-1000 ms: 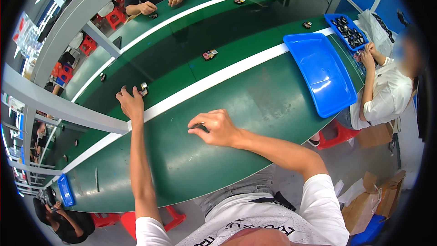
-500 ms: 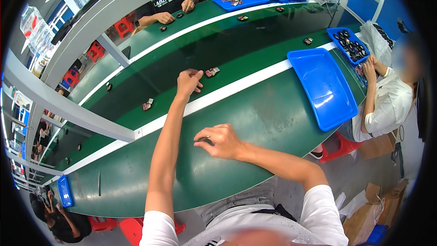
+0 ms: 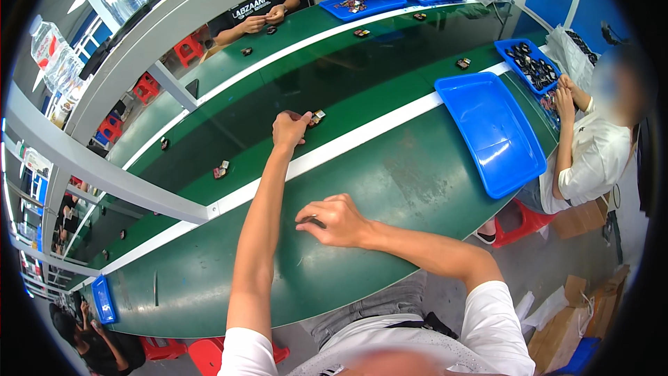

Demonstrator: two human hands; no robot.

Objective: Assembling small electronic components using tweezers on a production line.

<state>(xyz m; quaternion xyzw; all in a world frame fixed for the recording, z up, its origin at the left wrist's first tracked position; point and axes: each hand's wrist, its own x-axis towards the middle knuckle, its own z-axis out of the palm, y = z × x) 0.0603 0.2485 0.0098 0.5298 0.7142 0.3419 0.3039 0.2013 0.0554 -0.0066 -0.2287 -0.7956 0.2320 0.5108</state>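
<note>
My left hand [image 3: 289, 129] is stretched over the dark green belt, fingers bent, with thumb and forefinger at the edge of a small black part with red and pale pieces on it [image 3: 317, 118]. The fingertips meet the part and partly cover it. Closer to me, my right hand [image 3: 336, 220] is held over the green tabletop [image 3: 376, 198], fingers curled in a pinch. A small, thin dark piece [image 3: 314, 221] shows between its thumb and forefinger; its kind is too small to make out.
Another such part [image 3: 220, 170] lies left on the belt, one [image 3: 463, 63] farther right. A blue tray [image 3: 494, 139] stands at right, beside a co-worker in white [image 3: 581, 143]. A grey metal post [image 3: 139, 191] rises at left. Co-workers sit across the belt.
The parts on the belt have shifted slightly left. My left hand's fingertips have met the part they were just short of. My right hand stays nearly in place.
</note>
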